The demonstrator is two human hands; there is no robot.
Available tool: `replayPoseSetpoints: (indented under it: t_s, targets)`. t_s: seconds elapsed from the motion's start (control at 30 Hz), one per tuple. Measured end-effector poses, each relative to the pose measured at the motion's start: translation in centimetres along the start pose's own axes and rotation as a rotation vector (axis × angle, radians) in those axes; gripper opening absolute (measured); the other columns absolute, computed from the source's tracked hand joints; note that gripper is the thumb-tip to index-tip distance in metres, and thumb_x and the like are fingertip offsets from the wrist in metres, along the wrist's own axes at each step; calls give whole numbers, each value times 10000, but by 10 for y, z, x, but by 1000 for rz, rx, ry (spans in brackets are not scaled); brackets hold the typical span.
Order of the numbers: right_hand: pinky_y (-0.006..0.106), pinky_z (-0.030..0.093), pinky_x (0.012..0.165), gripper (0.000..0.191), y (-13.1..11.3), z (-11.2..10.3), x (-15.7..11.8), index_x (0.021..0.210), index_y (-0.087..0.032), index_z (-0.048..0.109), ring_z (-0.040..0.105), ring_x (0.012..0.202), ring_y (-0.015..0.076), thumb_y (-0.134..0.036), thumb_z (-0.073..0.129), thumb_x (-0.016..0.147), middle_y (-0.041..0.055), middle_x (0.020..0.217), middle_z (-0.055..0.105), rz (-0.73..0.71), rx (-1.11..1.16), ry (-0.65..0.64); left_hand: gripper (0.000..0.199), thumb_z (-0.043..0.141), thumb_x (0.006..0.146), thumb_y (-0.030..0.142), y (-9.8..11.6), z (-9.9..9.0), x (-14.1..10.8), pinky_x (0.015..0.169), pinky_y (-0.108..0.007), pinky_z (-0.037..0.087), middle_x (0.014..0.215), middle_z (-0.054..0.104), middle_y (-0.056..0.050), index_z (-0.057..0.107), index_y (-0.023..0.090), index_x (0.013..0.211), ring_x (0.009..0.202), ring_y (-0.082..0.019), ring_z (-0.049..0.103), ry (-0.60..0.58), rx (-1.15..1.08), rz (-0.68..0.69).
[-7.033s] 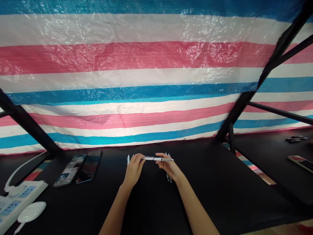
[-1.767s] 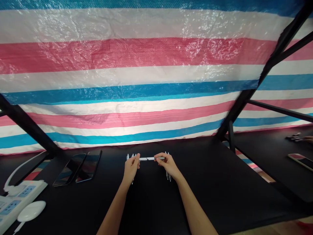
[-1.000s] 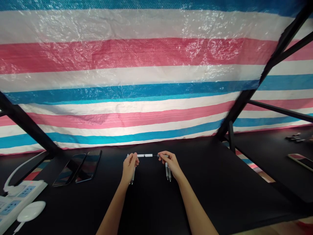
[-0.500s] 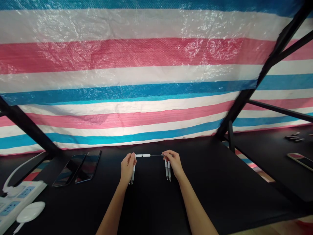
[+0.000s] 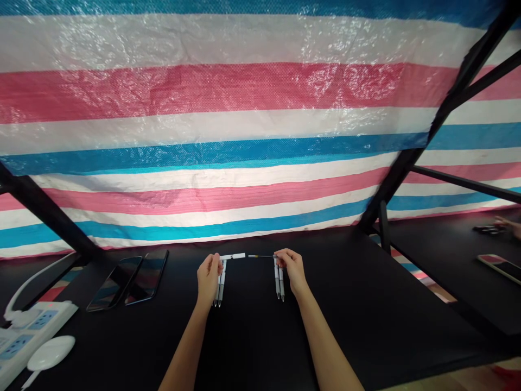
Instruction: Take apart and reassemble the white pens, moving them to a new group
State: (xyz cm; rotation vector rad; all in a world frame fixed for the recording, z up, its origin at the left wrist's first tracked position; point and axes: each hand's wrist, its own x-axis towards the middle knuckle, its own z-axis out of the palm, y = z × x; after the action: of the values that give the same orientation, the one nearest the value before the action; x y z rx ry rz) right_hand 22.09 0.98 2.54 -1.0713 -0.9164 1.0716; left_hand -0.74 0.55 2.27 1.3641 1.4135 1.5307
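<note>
My left hand (image 5: pixel 209 275) is closed on a white pen barrel (image 5: pixel 235 256), whose free end points right. My right hand (image 5: pixel 290 267) pinches a thin pen refill (image 5: pixel 259 256), pointing left toward the barrel, with a small gap between the two. Whether the refill's right end carries a pen tip is hidden by my fingers. Below my left hand lie white-and-grey pens (image 5: pixel 220 288), tips toward me, partly covered by the hand. Two similar pens (image 5: pixel 279 285) lie side by side under my right hand.
Two dark phones (image 5: pixel 136 282) lie at left, near a white power strip (image 5: pixel 40 323) and a white rounded device (image 5: pixel 52 352). Black frame bars (image 5: pixel 386 190) and a striped sheet (image 5: pixel 228 184) stand behind. At far right are another phone (image 5: pixel 502 267), small dark items and another person's hand (image 5: pixel 508 224).
The refill has come out of the barrel, leaving a gap. My left hand has shifted slightly left and my right slightly right. Another person's hand has appeared at far right.
</note>
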Motion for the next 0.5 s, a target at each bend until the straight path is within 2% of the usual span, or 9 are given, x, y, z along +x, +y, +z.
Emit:
replayPoseSetpoints:
  t_s: [0.2, 0.5]
  targets:
    - [239, 308, 464, 127, 1, -1, 1, 557, -175, 675, 423, 451, 112, -266, 593, 591, -9, 451, 533, 4, -17, 35, 394, 447, 835, 476, -6, -2, 2, 483, -224, 317, 522, 435, 38, 438, 196, 559, 477, -100, 392, 4, 19, 0]
    - [242, 316, 472, 133, 1, -1, 0, 558, -178, 669, 429, 458, 114, -264, 580, 606, -14, 456, 522, -19, -33, 21, 393, 447, 831, 469, -3, -1, -1, 496, -223, 326, 529, 433, 36, 425, 196, 551, 493, -102, 407, -15, 52, 1]
